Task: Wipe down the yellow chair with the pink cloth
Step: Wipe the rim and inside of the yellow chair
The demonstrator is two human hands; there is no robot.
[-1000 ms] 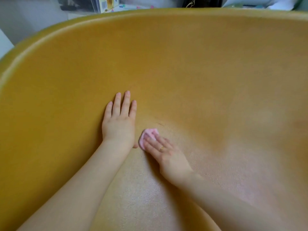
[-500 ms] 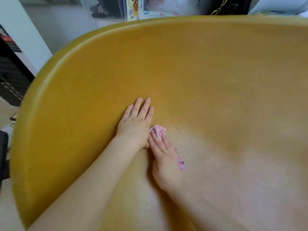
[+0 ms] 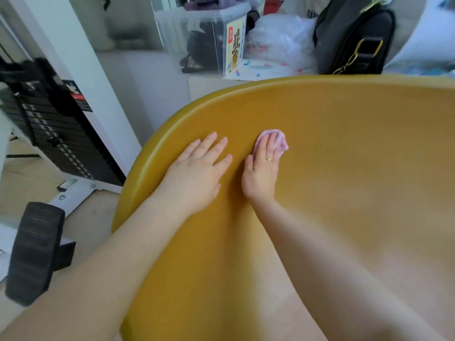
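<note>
Change: both hands and the cloth sit higher on the chair back than half a second ago, nearer its rim; the view has swung left, so far more of the room shows
Right hand (image 3: 261, 168): flat, fingers straight, pressing the cloth (image 3: 278, 142) to the chair (image 3: 357, 168); a ring on one finger
Cloth: pink, bunched under the right fingertips, on the upper left of the back
Left hand (image 3: 197, 173): flat on the chair, fingers spread, just left of the right hand, holding nothing
Chair surface: smooth yellow shell, rounded rim
Room: clear box (image 3: 204, 38) and black bag (image 3: 354, 38) behind the rim; a dark stacked thing (image 3: 56, 134) at left, perhaps gym weights, blurred; a black pad (image 3: 34, 252) on the floor
</note>
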